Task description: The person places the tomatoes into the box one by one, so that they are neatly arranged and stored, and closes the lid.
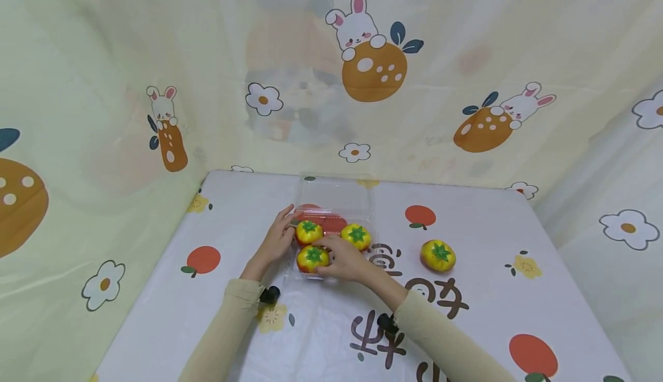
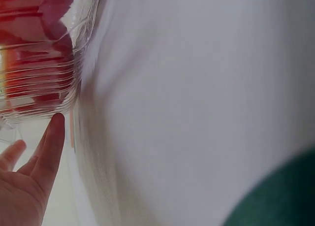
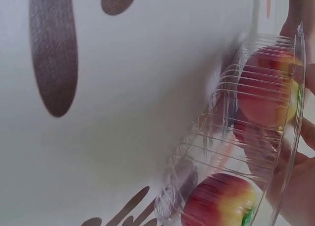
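Note:
A clear plastic clamshell box [image 1: 335, 198] lies with its lid raised at the back. Inside sit three red-and-yellow toy persimmons with green leafy tops: one at the back left [image 1: 308, 232], one at the front left [image 1: 313, 259] and one on the right [image 1: 356, 236]. My right hand [image 1: 343, 260] reaches over the box and holds the front-left persimmon between thumb and fingers. Along the left side of the box, my left hand [image 1: 276, 240] touches its wall with extended fingers; the left wrist view shows a fingertip [image 2: 57, 121] at the ribbed plastic.
Another toy persimmon [image 1: 438, 256] stands on the table to the right of the box. The white tablecloth [image 1: 207, 313] carries printed fruit, flowers and lettering. A printed curtain [image 1: 300, 140] hangs behind and at both sides of the table.

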Motion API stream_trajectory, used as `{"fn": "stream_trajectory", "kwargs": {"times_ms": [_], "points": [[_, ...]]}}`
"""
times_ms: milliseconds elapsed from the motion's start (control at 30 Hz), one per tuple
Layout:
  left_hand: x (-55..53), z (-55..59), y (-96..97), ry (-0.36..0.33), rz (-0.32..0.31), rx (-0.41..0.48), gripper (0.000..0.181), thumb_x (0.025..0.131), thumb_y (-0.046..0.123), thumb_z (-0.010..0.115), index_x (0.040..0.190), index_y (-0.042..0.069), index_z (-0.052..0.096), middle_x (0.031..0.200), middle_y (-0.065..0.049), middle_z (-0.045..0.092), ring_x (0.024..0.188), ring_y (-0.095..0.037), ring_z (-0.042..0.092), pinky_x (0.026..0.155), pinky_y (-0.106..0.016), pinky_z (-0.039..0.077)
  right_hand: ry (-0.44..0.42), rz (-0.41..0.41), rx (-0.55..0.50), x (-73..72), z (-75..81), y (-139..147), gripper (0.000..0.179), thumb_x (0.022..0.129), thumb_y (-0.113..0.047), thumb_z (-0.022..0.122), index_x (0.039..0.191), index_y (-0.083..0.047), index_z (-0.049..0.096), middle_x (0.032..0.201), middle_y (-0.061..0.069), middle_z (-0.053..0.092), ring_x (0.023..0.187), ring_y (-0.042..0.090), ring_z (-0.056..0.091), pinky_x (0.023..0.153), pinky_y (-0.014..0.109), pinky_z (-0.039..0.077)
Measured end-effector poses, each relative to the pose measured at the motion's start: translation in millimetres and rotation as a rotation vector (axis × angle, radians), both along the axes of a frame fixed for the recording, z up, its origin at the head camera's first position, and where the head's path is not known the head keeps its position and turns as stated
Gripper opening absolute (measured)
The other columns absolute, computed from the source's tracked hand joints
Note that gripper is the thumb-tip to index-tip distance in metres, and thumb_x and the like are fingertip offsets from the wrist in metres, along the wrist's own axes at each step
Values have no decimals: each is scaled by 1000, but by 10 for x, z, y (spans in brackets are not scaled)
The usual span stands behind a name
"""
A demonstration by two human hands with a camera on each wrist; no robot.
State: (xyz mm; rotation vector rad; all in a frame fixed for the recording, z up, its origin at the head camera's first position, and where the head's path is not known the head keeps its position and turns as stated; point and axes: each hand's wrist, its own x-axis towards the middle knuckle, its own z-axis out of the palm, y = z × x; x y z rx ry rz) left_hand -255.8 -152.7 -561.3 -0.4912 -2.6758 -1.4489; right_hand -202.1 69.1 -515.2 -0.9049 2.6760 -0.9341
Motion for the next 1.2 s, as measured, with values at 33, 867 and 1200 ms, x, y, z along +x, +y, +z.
{"fn": "stream_trajectory", "kwargs": {"times_ms": [33, 867, 1200], "points": [[0, -1, 0, 0, 1, -2, 51, 92, 7, 42, 142, 6, 52, 159, -16, 27, 142, -40, 31, 112, -60, 27, -6, 1, -2, -2, -2, -2, 55, 83, -28, 77, 132, -10, 60, 128, 7, 61, 111, 22, 57, 97, 40, 50], [2, 9, 16, 14, -3, 4, 50, 93, 6, 41, 142, 1, 51, 158, -17, 28, 137, -42, 38, 109, -59, 32, -61, -52, -77, -20, -60, -6, 46, 83, -28, 78, 124, -12, 66, 116, 3, 63, 100, 17, 59, 83, 29, 54], [6, 7, 18, 38, -8, 19, 48, 93, 4, 41, 139, -1, 53, 156, -21, 30, 120, -41, 56, 104, -56, 41, -73, -40, -160, -58, -47, 92, 49, 82, -27, 78, 125, -6, 65, 119, 7, 64, 104, 26, 61, 90, 42, 53]]}}
